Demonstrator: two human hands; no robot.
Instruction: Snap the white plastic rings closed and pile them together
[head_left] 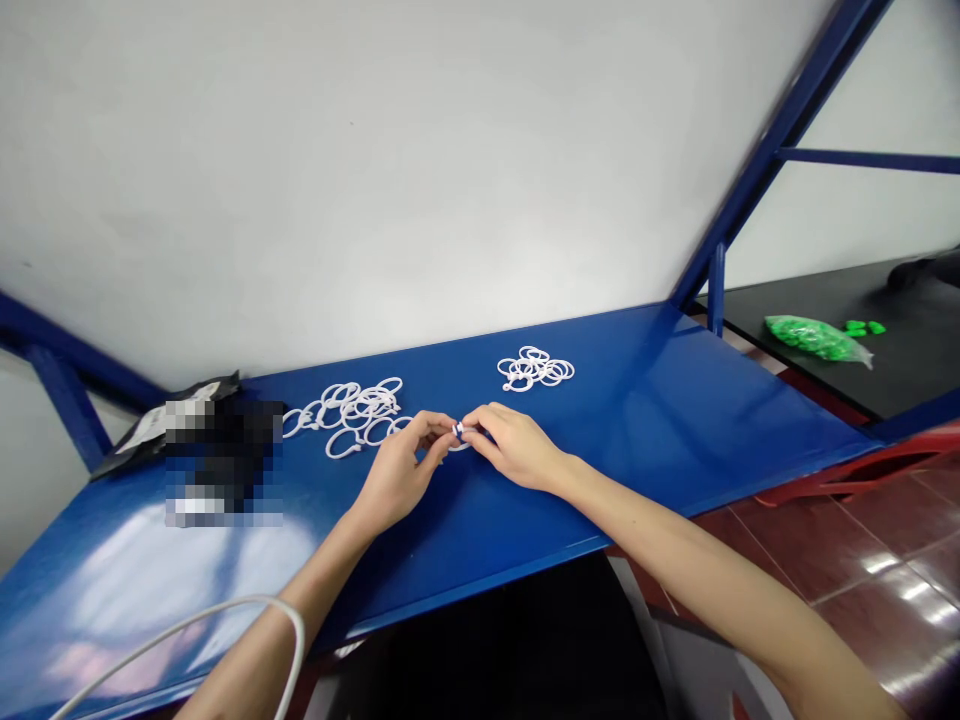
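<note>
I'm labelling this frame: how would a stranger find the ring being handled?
Start at the blue tabletop. Near its middle, the left hand and right hand meet. The small white plastic ring pinched between them is the only one held; the rest lie in a larger pile and a smaller pile.

A workshop: blue steel-framed bench (675, 400), piles of white plastic rings (352, 410), bagged green parts (814, 338).

The left hand (401, 472) and right hand (516, 447) meet in front, fingers curled, fingertips pinched together.
</note>
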